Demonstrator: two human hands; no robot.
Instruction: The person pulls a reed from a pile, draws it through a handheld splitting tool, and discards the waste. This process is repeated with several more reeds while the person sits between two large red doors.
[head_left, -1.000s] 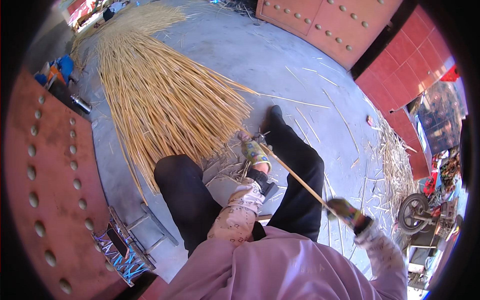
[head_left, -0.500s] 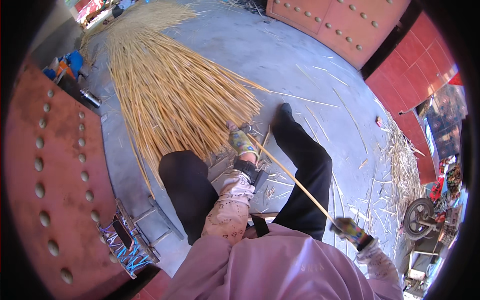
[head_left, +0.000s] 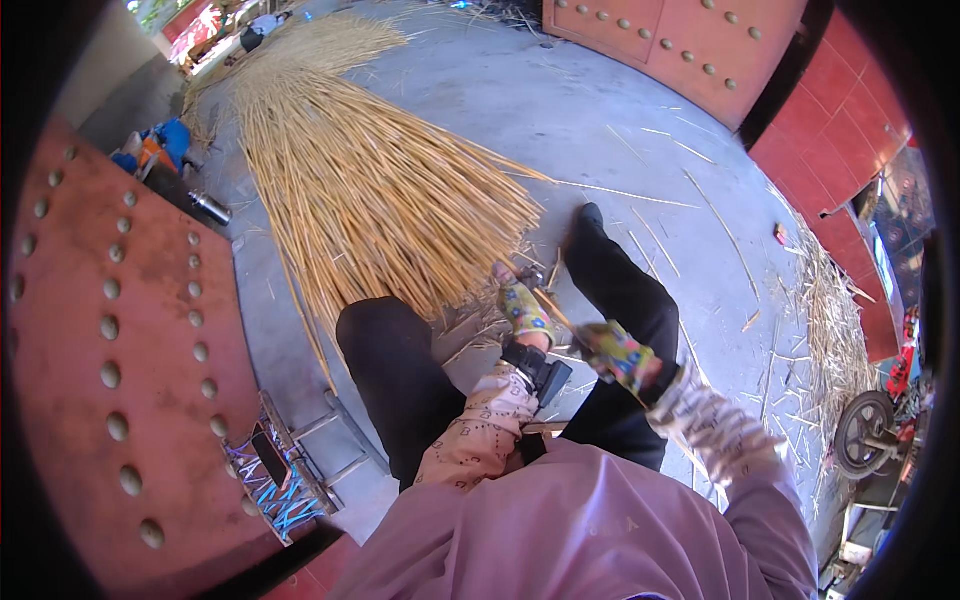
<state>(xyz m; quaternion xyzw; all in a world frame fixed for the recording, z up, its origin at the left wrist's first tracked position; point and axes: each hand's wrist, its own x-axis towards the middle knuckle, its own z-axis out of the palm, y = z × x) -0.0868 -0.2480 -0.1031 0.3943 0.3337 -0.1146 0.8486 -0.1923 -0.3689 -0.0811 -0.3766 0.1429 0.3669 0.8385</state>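
Here, a tan stalk (head_left: 556, 309) between the right hand (head_left: 617, 355), curled around it, and left hand (head_left: 523, 308), grip unclear.

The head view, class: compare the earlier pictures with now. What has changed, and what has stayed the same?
The right hand has moved up and leftward toward the left hand; only a short stretch of stalk now shows between them, where a long one did before. No taking hold or letting go is clear. The left hand stays near the spread pile; the silver cylinder lies unmoved.
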